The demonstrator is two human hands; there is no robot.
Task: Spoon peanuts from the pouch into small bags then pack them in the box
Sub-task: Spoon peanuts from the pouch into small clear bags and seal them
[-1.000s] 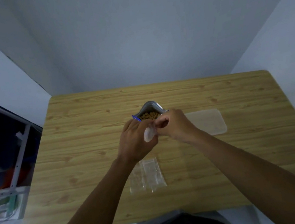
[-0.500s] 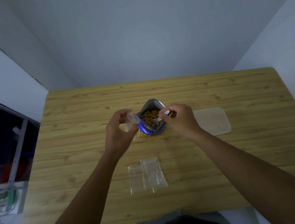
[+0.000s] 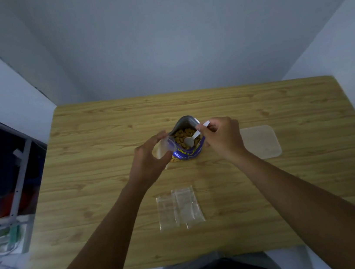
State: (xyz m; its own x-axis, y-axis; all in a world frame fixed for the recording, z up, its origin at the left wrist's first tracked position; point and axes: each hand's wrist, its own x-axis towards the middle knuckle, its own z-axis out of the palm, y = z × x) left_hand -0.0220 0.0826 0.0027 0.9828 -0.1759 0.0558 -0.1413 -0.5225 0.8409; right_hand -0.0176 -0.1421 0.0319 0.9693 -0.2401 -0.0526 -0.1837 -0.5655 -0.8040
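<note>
While the pouch stands open at frame centre, the left hand pinches a small bag at its left edge; the right hand grips the spoon, bowl inside the pouch; spare bags lie below centre, the box at right

Pouch mid table; box R of it; spare bags in front.

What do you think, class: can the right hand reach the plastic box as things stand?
Probably yes: the plastic box lies just right of the right hand with nothing between. That hand pinches the spoon, though, so grasping would be awkward.
</note>
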